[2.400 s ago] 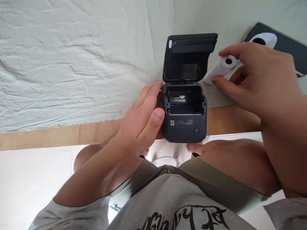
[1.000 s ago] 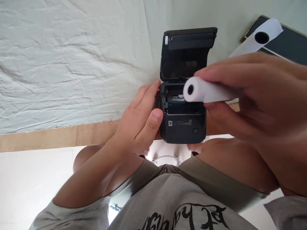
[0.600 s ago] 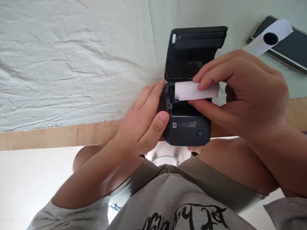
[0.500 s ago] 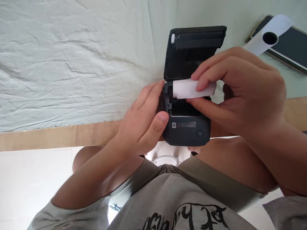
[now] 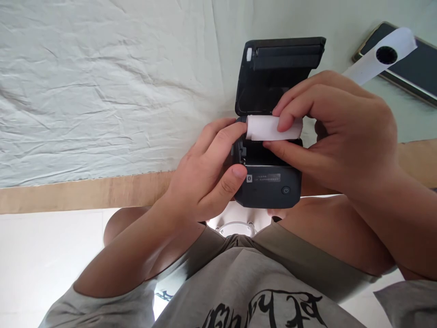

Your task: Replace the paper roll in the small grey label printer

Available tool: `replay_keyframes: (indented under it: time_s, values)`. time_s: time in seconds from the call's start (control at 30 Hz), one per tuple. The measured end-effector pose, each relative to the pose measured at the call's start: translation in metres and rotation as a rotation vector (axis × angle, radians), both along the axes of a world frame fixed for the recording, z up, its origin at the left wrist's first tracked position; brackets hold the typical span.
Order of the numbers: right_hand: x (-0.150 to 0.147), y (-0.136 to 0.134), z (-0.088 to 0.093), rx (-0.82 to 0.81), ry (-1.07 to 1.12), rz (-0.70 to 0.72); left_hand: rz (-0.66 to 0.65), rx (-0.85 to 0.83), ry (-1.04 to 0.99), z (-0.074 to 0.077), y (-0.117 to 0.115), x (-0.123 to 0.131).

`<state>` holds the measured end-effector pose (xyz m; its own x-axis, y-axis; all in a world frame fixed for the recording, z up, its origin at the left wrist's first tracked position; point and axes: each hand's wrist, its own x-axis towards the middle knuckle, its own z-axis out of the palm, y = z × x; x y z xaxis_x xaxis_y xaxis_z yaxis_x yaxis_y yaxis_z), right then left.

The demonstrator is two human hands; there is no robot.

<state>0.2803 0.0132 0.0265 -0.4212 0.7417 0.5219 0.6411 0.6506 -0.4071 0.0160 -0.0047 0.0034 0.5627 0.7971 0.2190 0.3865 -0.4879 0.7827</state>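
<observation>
A dark portable label printer (image 5: 268,196) with a power button and a small label is at the table's front edge, its black lid (image 5: 264,89) swung up and back. My right hand (image 5: 355,130) pinches a white paper roll (image 5: 261,127) between thumb and fingers, lying crosswise at the top of the printer's open bay. On the printer's left side rests my left hand (image 5: 205,166), thumb against the front face. One finger of it reaches to the left end of the roll. How far the roll sits inside the bay is hard to see.
At the upper right, a smartphone (image 5: 418,70) lies partly under a loose strip of white paper (image 5: 367,66) with a round black core. A pale wrinkled cloth (image 5: 102,91) covers the table, with a wooden edge (image 5: 85,193) along its front. My legs are just below.
A finger of my left hand has moved right from the printer's side to the roll's left end. The roll has straightened to nearly level, and my right hand has shifted slightly left.
</observation>
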Motion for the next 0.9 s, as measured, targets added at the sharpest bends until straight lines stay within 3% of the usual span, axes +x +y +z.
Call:
replay_keyframes:
  time_s: [0.5, 0.9]
  values:
    - [0.002, -0.002, 0.001, -0.024, -0.004, -0.029, -0.016, -0.001, -0.011, 0.000, -0.001, 0.000]
    - [0.005, 0.002, -0.002, -0.018, -0.005, -0.003, -0.041, 0.079, 0.025, -0.009, -0.001, -0.009]
